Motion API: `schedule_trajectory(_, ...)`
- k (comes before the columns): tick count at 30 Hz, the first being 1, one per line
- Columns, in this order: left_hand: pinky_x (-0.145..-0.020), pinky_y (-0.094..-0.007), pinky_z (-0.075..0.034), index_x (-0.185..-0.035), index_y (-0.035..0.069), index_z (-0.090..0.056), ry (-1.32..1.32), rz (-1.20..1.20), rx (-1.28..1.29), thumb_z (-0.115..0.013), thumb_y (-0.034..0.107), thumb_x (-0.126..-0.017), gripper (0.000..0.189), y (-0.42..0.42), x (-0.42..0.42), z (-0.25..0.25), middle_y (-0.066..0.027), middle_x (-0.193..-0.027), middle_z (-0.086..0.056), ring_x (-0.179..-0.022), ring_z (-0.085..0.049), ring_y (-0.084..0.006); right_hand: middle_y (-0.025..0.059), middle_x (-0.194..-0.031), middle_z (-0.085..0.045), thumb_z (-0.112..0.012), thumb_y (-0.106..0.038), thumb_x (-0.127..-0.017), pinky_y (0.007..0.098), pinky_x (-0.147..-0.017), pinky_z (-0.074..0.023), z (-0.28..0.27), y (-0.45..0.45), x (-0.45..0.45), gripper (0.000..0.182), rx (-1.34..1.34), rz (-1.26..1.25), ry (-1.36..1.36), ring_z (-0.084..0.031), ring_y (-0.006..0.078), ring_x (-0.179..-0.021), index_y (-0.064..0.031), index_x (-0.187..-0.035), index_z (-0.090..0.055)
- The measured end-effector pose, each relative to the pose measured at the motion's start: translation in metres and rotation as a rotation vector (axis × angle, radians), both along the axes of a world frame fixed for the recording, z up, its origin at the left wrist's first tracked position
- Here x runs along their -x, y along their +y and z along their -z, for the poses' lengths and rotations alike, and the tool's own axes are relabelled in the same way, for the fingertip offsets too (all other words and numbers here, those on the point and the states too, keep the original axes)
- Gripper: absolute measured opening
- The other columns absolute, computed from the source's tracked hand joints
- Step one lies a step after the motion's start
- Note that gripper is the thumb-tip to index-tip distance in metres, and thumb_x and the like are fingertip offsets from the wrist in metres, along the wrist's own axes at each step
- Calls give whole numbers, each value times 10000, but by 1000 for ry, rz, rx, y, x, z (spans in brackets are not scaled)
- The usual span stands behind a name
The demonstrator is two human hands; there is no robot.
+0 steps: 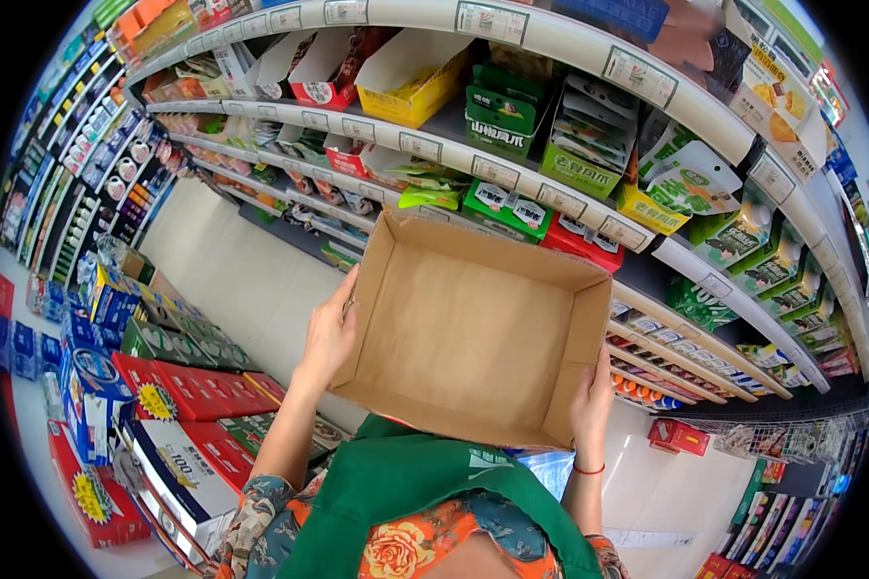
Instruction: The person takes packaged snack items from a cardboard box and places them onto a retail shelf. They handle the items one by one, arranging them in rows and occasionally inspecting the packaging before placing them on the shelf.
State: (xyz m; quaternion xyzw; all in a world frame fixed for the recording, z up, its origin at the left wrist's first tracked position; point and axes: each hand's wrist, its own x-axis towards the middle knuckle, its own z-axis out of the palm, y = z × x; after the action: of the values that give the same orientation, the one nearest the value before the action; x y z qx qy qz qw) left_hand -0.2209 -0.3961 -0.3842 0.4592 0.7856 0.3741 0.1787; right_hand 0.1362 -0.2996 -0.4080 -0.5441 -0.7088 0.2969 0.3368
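Between my two hands is a shallow, open-topped cardboard box (471, 333) with nothing inside. My left hand (333, 322) grips its left wall, fingers tucked behind the side. On the opposite wall, my right hand (592, 402) holds the lower right part, with a thin red band at the wrist. The box is tilted so that its inside faces me. Its far edge overlaps the view of the shelf, where a green display box (507, 210) and a red display box (583, 242) are partly hidden. Whether the cardboard touches them I cannot tell.
Curved-looking shelves with price-tag rails (420, 145) span the front, stocked with packaged snacks, including a yellow display box (413, 79). Stacked red cartons (195, 383) and a white carton (188, 463) stand at left. A wire basket (789, 438) is at right. Pale floor (224, 246) runs along the aisle.
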Motion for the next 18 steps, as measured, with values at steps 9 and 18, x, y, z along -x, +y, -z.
schedule_trajectory(9, -568, -331, -449, -1361, 106, -470, 64, 25, -87, -521, -37, -834, 549, 2, 22, 14, -275, -811, -599, -532, -545, -279, 247, -1289, -523, -424, -22, -938, 387, -905, -462, 21, -3, 11, 477, 73, 38, -15, -549, 388, -1148, -7, -1407, -340)
schedule_trajectory(18, -539, -362, -445, -1373, 123, -460, 21, 95, -135, -533, -28, -831, 568, 16, 114, 38, -281, -763, -576, -533, -544, -332, 256, -1256, -547, -404, 11, -928, 369, -903, -460, 19, 1, 96, 488, -59, 77, -21, -551, 375, -1156, -27, -1411, -347)
